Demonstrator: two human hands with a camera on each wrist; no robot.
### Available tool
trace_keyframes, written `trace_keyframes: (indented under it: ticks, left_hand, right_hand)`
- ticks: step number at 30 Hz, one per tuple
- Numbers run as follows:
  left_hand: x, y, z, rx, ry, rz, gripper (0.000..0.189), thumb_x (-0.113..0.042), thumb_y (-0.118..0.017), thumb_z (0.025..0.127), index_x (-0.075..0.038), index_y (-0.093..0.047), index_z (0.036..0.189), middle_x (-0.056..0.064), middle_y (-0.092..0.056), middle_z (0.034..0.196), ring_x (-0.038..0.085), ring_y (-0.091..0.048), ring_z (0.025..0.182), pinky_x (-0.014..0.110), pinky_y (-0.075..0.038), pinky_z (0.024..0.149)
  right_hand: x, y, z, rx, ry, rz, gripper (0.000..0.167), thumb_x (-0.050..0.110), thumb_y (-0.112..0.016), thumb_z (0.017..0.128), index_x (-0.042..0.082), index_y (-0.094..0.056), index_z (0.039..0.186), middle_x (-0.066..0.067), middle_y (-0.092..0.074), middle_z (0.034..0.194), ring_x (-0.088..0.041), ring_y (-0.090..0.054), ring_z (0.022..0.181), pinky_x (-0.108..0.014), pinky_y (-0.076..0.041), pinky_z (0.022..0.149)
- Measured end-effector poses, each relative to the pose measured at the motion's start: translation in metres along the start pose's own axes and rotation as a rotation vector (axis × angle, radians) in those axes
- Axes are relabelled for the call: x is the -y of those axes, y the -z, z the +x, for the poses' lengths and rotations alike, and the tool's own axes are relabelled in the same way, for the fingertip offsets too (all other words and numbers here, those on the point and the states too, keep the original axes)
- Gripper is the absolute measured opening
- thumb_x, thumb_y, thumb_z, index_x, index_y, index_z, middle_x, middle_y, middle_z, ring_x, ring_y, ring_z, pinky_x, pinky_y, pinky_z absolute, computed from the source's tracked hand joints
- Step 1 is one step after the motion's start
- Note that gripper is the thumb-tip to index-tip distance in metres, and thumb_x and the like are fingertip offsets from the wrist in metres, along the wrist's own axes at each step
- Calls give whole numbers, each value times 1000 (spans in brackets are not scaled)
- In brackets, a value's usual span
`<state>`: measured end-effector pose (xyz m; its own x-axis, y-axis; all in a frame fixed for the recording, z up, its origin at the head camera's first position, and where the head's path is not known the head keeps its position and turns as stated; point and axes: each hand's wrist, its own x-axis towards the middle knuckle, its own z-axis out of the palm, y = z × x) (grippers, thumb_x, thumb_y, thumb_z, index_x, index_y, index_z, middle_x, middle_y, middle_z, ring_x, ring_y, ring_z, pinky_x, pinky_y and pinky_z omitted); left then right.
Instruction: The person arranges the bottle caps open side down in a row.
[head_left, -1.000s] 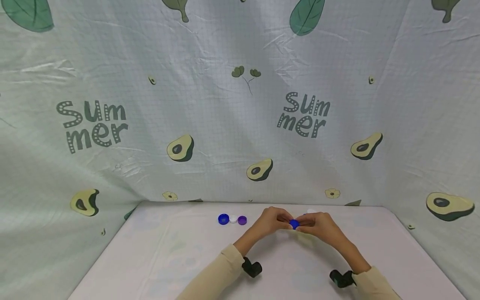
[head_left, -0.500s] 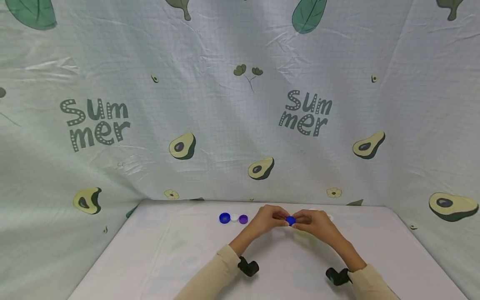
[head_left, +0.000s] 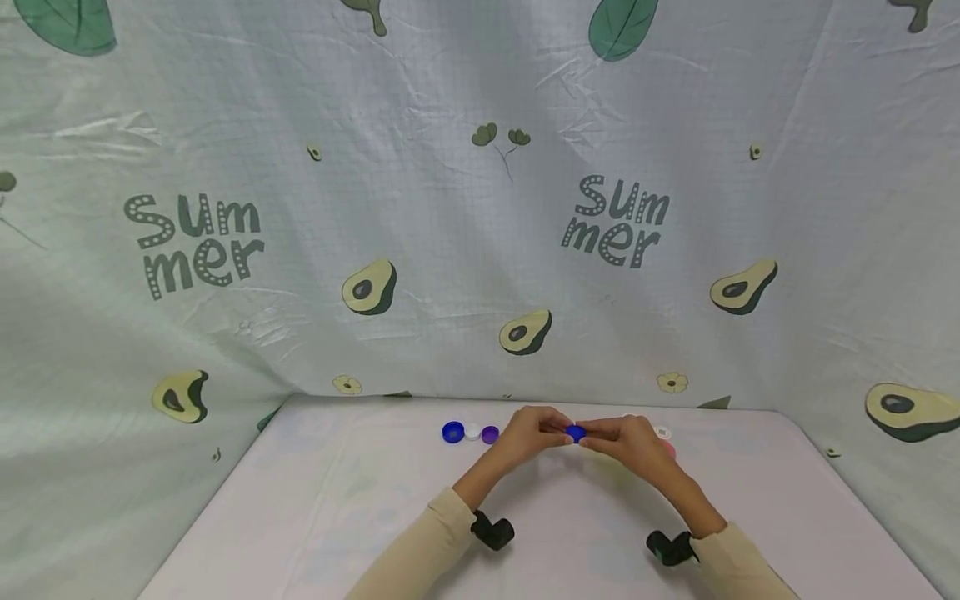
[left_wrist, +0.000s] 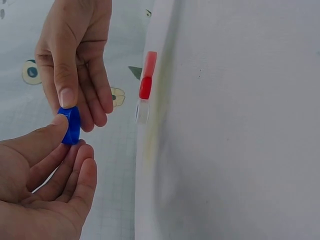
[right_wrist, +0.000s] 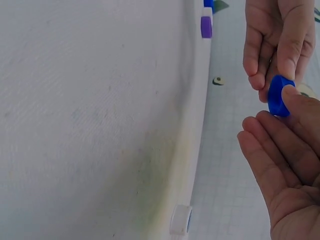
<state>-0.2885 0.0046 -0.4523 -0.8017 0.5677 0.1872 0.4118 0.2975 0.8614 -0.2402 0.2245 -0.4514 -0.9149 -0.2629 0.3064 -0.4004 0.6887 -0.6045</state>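
Observation:
A blue bottle cap (head_left: 575,433) is held up between both hands over the back of the table. My left hand (head_left: 528,437) pinches its left side between thumb and fingers. From the other side my right hand (head_left: 630,442) pinches the same cap. The left wrist view shows the blue cap (left_wrist: 71,125) tipped on edge, thumbs on its near side. In the right wrist view the hollow inside of the blue cap (right_wrist: 280,96) is visible.
Left of the hands, a blue cap (head_left: 453,432), a white cap (head_left: 472,431) and a purple cap (head_left: 490,435) lie in a row. Beyond the right hand are a white cap (head_left: 662,432) and a pinkish-red cap (head_left: 669,449), partly hidden. A printed curtain (head_left: 450,250) hangs behind the table.
Both hands have shifted slightly left and up in the head view with the blue bottle cap between them. White and pinkish-red caps now show beyond the right hand.

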Motion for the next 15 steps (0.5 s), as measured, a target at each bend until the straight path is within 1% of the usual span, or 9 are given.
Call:
trace_keyframes:
  ticks: [3, 7, 10, 13, 15]
  left_hand:
    - [0, 3, 0, -8, -3, 4, 24, -16, -75, 94, -5, -74, 114, 2, -75, 102, 9, -68, 91, 23, -57, 82]
    - [-2, 6, 0, -25, 4, 2, 24, -17, -74, 95, -5, -73, 115, 2, -75, 102, 9, -69, 91, 24, -57, 83]
    - [-3, 7, -1, -46, 9, -18, 22, -16, -73, 95, -5, -74, 114, 4, -75, 102, 13, -70, 93, 26, -58, 84]
    - [-3, 8, -3, -73, 10, -41, 23, -17, -73, 96, -4, -73, 114, 6, -74, 103, 16, -70, 96, 28, -58, 85]
    - [-4, 9, -3, -95, 8, -70, 25, -17, -73, 96, -1, -71, 116, 8, -74, 105, 18, -70, 98, 30, -58, 86]
  right_hand:
    - [1, 0, 3, -23, 3, 3, 31, 20, -77, 92, 4, -76, 118, -12, -77, 106, -25, -75, 94, -22, -59, 73]
    - [2, -4, 5, -59, 36, 45, 31, 17, -78, 90, 3, -76, 117, -13, -76, 109, -24, -75, 94, -29, -60, 78]
    - [4, -10, 7, -117, 48, 76, 29, 15, -80, 88, 5, -76, 115, -10, -76, 108, -23, -75, 95, -31, -60, 80]
    - [6, -15, 9, -182, 52, 117, 25, 12, -80, 87, 9, -75, 112, -6, -76, 107, -23, -75, 96, -30, -60, 81]
    - [8, -18, 10, -217, 60, 143, 22, 11, -79, 88, 11, -75, 109, -4, -75, 106, -22, -75, 97, -28, -59, 82]
